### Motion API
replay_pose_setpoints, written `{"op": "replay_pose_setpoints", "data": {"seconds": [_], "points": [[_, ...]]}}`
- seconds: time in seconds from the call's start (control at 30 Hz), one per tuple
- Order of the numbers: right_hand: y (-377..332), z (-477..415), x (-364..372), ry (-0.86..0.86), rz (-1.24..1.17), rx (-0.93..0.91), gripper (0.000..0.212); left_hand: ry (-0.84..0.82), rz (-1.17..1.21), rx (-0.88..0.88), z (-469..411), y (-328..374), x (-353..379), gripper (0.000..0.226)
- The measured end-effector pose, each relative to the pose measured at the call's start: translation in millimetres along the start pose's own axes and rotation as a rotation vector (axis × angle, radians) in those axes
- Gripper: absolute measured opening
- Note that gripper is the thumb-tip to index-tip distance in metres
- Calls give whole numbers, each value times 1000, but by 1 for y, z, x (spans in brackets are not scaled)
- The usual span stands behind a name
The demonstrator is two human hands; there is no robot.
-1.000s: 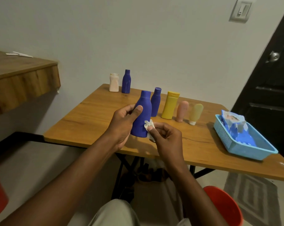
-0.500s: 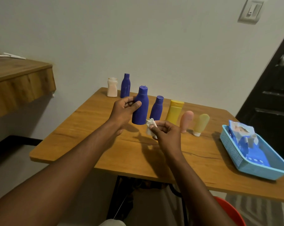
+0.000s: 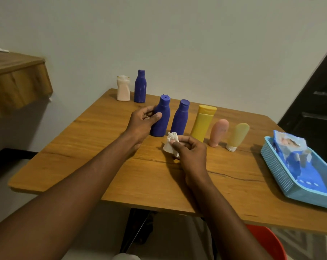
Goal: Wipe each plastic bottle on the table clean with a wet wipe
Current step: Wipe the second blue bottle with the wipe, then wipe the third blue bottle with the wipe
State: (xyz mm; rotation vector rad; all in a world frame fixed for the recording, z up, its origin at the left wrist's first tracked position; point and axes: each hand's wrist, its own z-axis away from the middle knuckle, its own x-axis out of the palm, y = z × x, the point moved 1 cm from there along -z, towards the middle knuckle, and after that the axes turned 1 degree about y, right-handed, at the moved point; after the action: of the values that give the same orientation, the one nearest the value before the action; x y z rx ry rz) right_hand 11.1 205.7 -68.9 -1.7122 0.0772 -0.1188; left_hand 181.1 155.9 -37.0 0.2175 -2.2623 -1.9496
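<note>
My left hand grips a blue bottle that stands on the wooden table. A crumpled white wet wipe is pinched in my right hand, just in front of the bottles. To the right of the held bottle stand a second blue bottle, a yellow bottle, a pink tube and a pale yellow tube. At the table's far edge stand a cream bottle and a third blue bottle.
A light blue basket at the table's right holds a blue wet wipe pack. A wooden shelf juts out at left. A dark door is at right, and a red bucket sits below the table.
My left hand carried the blue bottle forward and lowered it onto the table, into the row beside the second blue bottle. My right hand kept the wipe and moved forward too.
</note>
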Motion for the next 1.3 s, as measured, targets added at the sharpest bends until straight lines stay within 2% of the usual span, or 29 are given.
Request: {"op": "replay_pose_setpoints", "data": {"seconds": [0.5, 0.8, 1.07, 1.3], "points": [[-1, 1, 0, -2, 2, 8, 13, -3, 66, -21, 7, 5, -6, 51], [-21, 10, 7, -30, -56, 72, 14, 95, 15, 37, 23, 24, -29, 40], [-87, 2, 14, -83, -76, -40, 17, 187, -129, 167, -6, 47, -53, 30], [-153, -38, 33, -138, -30, -223, 7, 231, -326, 224, -66, 75, -63, 33]]}}
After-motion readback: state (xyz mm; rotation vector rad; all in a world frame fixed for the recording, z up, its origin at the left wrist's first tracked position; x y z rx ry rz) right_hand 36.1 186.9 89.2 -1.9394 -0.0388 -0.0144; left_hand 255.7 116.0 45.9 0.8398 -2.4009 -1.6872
